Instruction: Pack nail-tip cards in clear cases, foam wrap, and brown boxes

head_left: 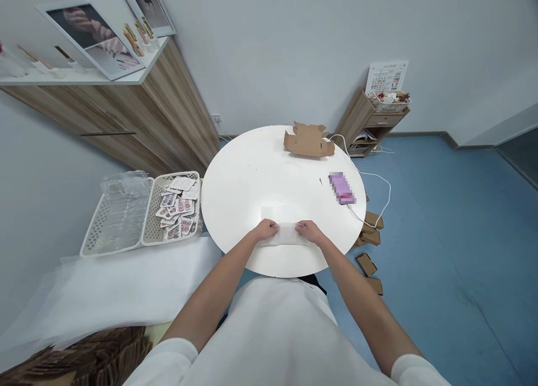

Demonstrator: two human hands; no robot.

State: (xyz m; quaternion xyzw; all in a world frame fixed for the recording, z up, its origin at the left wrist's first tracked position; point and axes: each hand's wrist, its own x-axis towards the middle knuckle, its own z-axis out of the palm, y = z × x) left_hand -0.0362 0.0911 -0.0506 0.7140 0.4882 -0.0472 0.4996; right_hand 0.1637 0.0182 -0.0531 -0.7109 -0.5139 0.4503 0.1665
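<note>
The left hand [265, 229] and right hand [309, 231] each pinch one end of a white sheet [287, 233], which lies flat between them on the round table [252, 178]. Recommended: keep both grips level and tension even, avoiding creases.

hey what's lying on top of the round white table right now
On the round white table: an open cardboard box, a purple phone with cable, and a white sheet held by both hands. Anything beneath the sheet is hidden.
</note>
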